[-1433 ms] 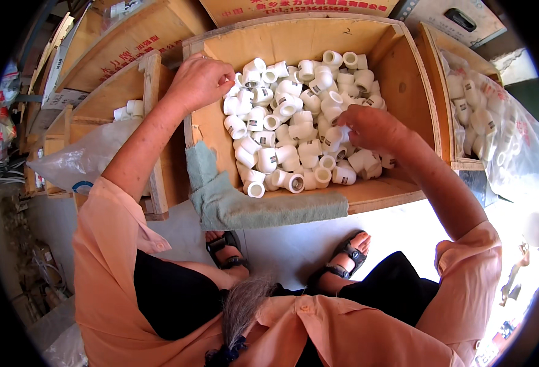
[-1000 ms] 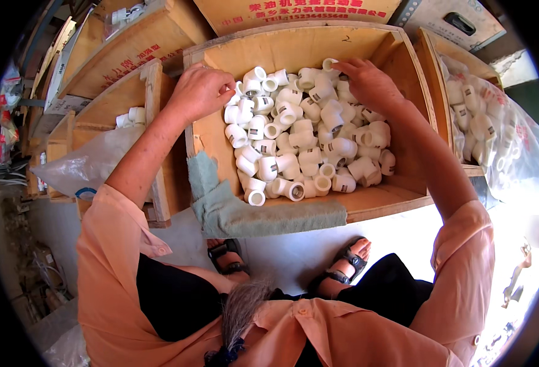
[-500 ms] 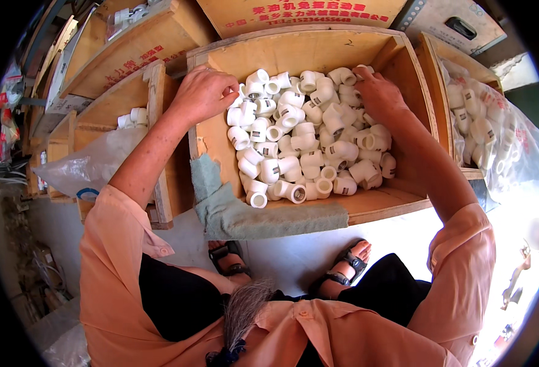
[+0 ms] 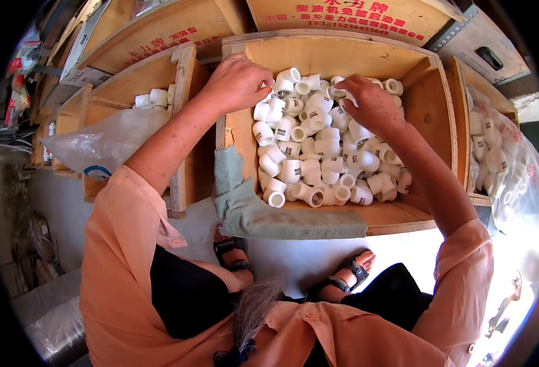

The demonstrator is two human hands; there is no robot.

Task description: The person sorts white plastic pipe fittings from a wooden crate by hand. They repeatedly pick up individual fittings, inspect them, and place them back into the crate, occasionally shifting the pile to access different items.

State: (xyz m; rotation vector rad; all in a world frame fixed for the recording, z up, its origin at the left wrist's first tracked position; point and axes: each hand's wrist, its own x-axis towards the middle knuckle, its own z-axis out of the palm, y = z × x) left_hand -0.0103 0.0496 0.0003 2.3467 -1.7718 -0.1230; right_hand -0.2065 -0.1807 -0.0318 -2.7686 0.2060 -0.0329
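A wooden box (image 4: pixel 434 122) holds a pile of white plastic pipe fittings (image 4: pixel 327 147), many elbow-shaped, some with dark labels or metal inserts. My left hand (image 4: pixel 239 82) is over the box's upper left rim, fingers curled closed at the edge of the pile; whatever they hold is hidden. My right hand (image 4: pixel 370 104) hovers over the upper part of the pile, fingers bent and apart, fingertips close to the fittings with nothing clearly held. A grey-green cloth (image 4: pixel 282 223) covers the box's near left corner.
Neighbouring wooden crates (image 4: pixel 116 85) stand left, one with a clear bag (image 4: pixel 98 137) and white fittings. A bag of fittings (image 4: pixel 505 159) hangs in the right crate. Printed boards (image 4: pixel 337 18) and a metal case (image 4: pixel 483 43) stand behind. My sandalled feet (image 4: pixel 355 272) are below.
My right hand has moved from the pile's back right corner leftward to its upper middle. My left hand stays at the left rim. The whole scene has shifted rightward in view.
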